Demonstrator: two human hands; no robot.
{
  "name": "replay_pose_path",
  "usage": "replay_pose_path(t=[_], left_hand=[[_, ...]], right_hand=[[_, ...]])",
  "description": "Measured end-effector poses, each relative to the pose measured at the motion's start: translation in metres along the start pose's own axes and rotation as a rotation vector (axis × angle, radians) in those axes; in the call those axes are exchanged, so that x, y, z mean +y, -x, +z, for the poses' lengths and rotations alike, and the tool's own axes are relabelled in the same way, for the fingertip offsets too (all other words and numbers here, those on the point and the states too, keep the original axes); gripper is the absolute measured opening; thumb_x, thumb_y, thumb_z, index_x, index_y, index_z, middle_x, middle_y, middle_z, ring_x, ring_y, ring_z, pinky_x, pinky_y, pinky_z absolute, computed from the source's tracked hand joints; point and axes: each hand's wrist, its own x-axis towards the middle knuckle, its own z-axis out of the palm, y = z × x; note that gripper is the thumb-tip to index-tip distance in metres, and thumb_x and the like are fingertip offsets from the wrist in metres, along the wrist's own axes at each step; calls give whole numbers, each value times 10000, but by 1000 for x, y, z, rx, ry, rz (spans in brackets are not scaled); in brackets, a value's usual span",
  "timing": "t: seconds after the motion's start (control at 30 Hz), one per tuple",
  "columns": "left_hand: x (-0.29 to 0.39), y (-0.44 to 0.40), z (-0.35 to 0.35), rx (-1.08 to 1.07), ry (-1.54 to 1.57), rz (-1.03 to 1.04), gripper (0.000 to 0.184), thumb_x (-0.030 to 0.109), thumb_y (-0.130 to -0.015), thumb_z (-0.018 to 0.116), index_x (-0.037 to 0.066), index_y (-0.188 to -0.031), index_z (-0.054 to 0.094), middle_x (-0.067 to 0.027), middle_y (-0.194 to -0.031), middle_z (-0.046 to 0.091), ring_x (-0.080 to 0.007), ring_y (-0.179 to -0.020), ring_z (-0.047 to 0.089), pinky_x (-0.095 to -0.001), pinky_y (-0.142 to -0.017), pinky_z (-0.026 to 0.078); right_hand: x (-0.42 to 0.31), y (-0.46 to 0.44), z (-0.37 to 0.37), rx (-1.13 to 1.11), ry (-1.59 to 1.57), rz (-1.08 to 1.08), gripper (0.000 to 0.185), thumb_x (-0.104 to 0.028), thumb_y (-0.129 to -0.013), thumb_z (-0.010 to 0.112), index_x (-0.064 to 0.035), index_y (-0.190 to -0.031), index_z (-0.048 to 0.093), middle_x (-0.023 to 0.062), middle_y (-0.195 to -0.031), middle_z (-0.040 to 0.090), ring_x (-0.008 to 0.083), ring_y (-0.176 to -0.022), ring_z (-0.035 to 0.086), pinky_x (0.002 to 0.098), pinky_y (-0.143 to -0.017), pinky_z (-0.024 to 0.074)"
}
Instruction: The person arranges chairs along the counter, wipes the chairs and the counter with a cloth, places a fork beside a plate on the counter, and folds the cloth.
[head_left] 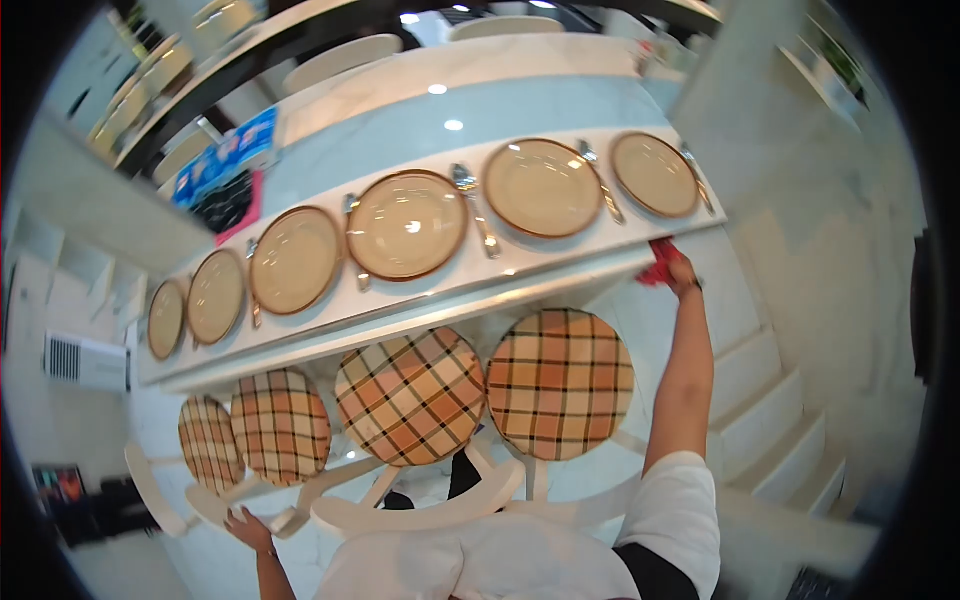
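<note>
My right hand (683, 272) reaches far out to the table's right end, closed around a crumpled red cloth (656, 263) held at the edge of the white table (430, 303). Low on the left, my left hand (250, 530) has its fingers apart beside the pale back of a chair (208, 506); whether it touches the chair I cannot tell. Several beige plates with brown rims, one of them a large plate (408, 225), stand in a row along the table. Spoons, such as this spoon (475, 210), lie between them.
Chairs with round plaid seats (560, 383) stand along the table's near side, close to my body. A blue packet (228, 155) and a black-and-pink item (228, 205) lie at the back left. White steps (770, 420) rise on the right.
</note>
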Motion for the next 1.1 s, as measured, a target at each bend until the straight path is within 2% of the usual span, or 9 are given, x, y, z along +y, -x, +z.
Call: replay_pose_path(t=[0.03,0.13,0.17,0.27,0.33,0.43,0.63,0.7,1.1], left_hand=[[12,7,-8,13,9,15,498,270,-940,554,-59,-1307,479,-310,-1388,404,-444,-1336,319,-487,-1119,266],[18,21,-7,63,84,40,439,216,-937,557,-68,-1269,513,-323,-1401,385,-444,-1340,320,-484,-1126,257],[25,25,-7,96,96,17,408,201,-933,565,-55,-1249,532,-319,-1393,395,-441,-1335,332,-482,-1120,266],[32,30,-4,204,99,16,343,185,-911,600,-11,-1191,569,-278,-1374,406,-422,-1298,385,-470,-1092,304],[40,34,-5,254,167,-30,303,179,-902,608,25,-1163,591,-248,-1377,415,-413,-1296,389,-461,-1091,310],[52,40,-10,319,279,-62,289,145,-883,624,56,-1157,599,-209,-1381,427,-390,-1299,392,-456,-1070,321],[42,45,-16,264,578,-64,307,165,-935,541,86,-1231,556,-150,-1446,347,-340,-1343,340,-451,-1105,240],[31,47,-24,225,906,-108,311,153,-955,515,65,-1253,538,-137,-1472,295,-324,-1357,313,-424,-1107,257],[-183,57,-134,41,653,111,303,143,-951,485,20,-1216,567,-188,-1484,305,-381,-1421,224,-475,-1141,204]], right_hand=[[42,-87,-58,128,654,-579,373,-35,-860,579,-56,-1232,584,97,-1139,645,248,-938,652,383,-797,563],[9,9,32,1130,409,-979,680,-18,-815,543,-11,-1456,315,249,-1411,448,394,-1238,493,430,-1052,390],[5,20,49,892,478,-1085,669,-25,-851,510,17,-1471,263,287,-1437,390,400,-1315,412,413,-1121,294],[55,-47,-13,558,876,-774,527,-29,-839,556,31,-1351,452,168,-1267,569,307,-1084,577,371,-936,458],[44,16,36,363,163,-657,365,91,-793,479,14,-1113,635,145,-1096,647,279,-948,635,381,-823,551],[38,56,91,990,380,-734,702,63,-772,504,-25,-1441,312,252,-1241,576,392,-1071,607,464,-941,500],[61,85,162,808,1148,-811,688,-28,-757,573,-72,-1418,389,260,-1182,596,432,-959,612,469,-861,476],[67,28,124,365,923,-727,362,-33,-728,546,-3,-1086,589,191,-949,673,372,-902,631,441,-799,486],[129,381,548,-629,1480,-965,653,133,-701,417,-27,-1332,478,268,-1188,594,423,-1154,545,424,-955,443]])
